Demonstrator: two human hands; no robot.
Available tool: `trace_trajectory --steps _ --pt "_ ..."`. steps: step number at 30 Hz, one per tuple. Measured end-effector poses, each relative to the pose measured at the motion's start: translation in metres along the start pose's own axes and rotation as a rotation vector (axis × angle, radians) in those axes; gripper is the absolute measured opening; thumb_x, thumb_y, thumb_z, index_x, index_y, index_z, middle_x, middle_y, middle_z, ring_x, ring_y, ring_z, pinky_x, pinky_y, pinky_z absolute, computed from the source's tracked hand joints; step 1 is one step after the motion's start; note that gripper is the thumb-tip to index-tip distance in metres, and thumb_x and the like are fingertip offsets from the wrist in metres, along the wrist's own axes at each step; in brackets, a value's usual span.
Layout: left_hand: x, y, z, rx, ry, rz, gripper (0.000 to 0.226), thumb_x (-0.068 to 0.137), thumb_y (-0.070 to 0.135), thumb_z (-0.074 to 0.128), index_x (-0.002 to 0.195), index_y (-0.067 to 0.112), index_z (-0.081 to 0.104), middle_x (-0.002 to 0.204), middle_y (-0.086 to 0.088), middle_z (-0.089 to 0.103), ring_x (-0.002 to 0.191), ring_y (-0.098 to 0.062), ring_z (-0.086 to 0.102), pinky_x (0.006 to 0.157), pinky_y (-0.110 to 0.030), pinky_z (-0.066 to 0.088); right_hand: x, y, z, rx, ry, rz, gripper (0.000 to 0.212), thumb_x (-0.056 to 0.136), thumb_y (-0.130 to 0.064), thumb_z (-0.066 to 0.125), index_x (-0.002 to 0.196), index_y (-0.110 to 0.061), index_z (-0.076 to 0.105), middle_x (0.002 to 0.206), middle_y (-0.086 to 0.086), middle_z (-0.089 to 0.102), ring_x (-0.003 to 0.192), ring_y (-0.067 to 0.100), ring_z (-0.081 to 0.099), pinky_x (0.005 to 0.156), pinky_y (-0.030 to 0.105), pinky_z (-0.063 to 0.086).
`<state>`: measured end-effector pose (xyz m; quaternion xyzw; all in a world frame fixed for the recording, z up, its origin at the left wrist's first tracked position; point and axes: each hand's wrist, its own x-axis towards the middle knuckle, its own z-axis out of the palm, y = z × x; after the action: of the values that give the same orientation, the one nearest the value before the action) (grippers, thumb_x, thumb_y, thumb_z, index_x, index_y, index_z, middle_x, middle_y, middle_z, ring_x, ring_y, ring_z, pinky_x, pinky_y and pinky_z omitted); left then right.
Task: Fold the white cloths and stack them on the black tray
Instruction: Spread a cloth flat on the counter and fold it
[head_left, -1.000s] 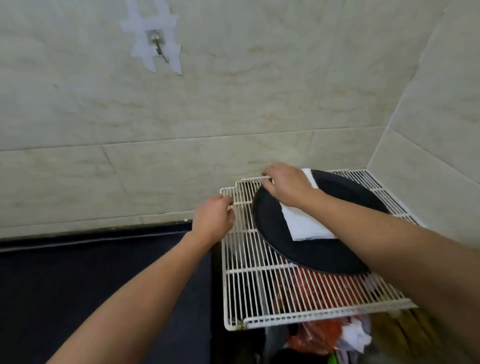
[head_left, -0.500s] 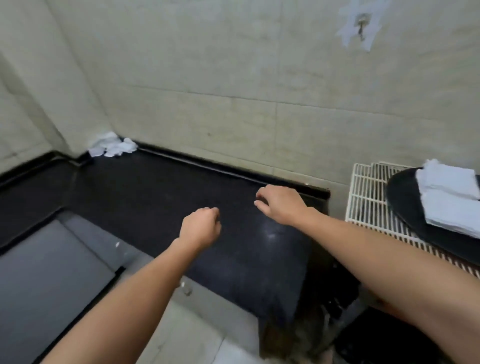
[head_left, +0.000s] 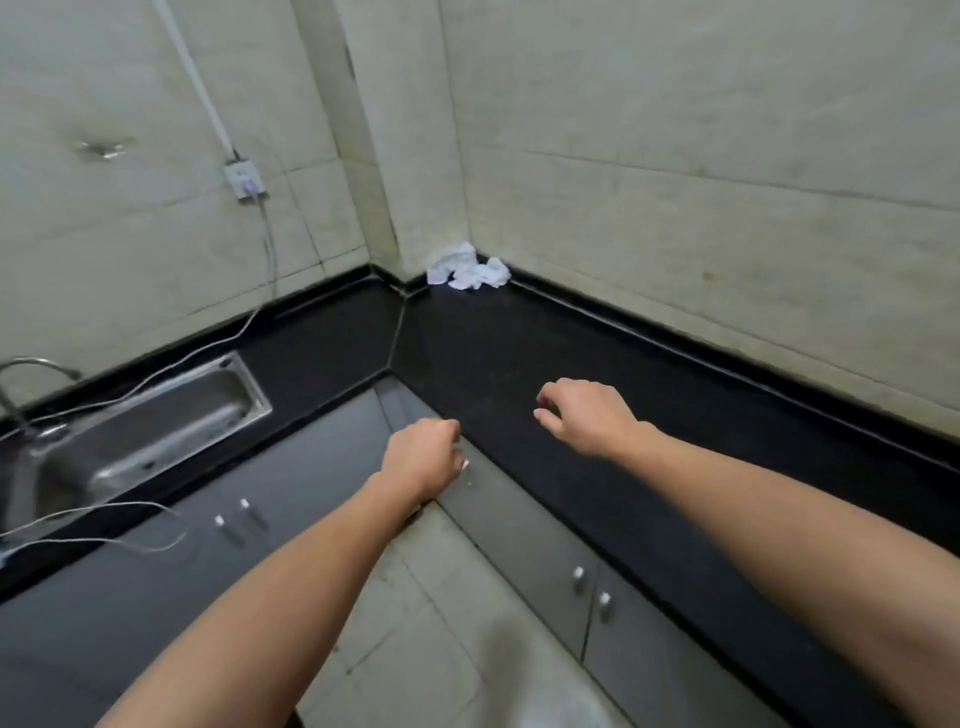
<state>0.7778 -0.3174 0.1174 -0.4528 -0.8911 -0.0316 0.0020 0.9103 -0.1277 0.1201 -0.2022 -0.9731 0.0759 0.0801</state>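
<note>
Fingers (head_left: 546, 401) loosely curled, empty: left hand (head_left: 422, 460), right hand (head_left: 589, 418); white cloths (head_left: 469, 271) crumpled in counter (head_left: 519, 358) corner.

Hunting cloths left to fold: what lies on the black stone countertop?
A crumpled heap of white cloths sits in the far corner of the black stone countertop. A thin white cable crosses it beside the steel sink. How many cloths it hides cannot be told.

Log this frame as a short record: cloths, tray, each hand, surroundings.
cloths: white cloths crumpled in the far corner of the black countertop, unfolded
tray: not in view
left hand: loosely curled, empty, by the countertop's front edge
right hand: loosely curled, empty, above the countertop
surroundings: steel sink at left; wall socket with cable
</note>
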Motion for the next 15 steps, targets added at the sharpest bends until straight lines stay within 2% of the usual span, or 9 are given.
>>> trace_trajectory --steps 6,15 --pt "0.044 -0.104 0.001 0.007 -0.028 -0.064 0.021 0.090 0.024 0.050 0.102 0.012 0.061 0.105 -0.010 0.064 0.096 -0.030 0.060 0.076 -0.037 0.050 0.089 -0.056 0.025 0.000 -0.024 -0.049 0.032 0.098 -0.044 0.042 0.117 -0.023 0.057 0.116 0.000 0.061 0.103 0.025 0.060 0.080 0.038 0.048" --pt "0.160 -0.170 0.042 -0.048 -0.100 -0.079 0.024 0.089 0.024 0.049 0.106 0.012 0.062 0.110 -0.012 0.064 0.102 -0.033 0.060 0.080 -0.038 0.049 0.232 -0.039 0.082 -0.003 -0.097 -0.019 0.031 0.097 -0.044 0.044 0.115 -0.024 0.058 0.113 0.000 0.063 0.103 0.026 0.060 0.078 0.037 0.047"
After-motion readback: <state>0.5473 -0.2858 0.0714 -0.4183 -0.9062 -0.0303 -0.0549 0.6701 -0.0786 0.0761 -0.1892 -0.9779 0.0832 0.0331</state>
